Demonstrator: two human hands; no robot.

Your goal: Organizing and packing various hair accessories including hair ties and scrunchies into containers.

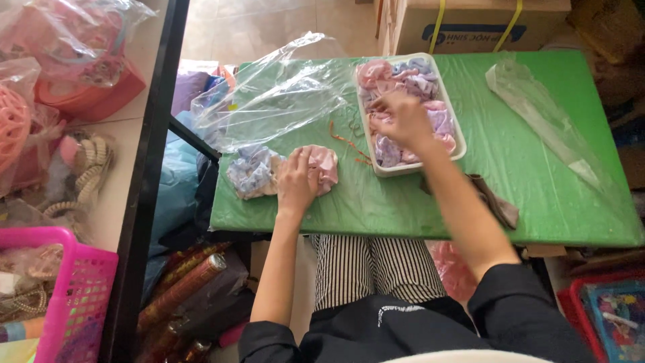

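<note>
Small packing workroom, green table (pixel 537 202), tray of scrunchies (pixel 410 107), plastic bags (pixel 282 101), cardboard box (pixel 470 23), pink basket (pixel 74 296)

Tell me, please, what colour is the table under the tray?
The table is bright green, clearest in the head view.

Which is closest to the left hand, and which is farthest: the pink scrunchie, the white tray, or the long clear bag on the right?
From the left hand:
1. Pink scrunchie, under the fingers, touching.
2. White tray, to the right, mid-table.
3. Long clear bag, far right of the green table.
</note>
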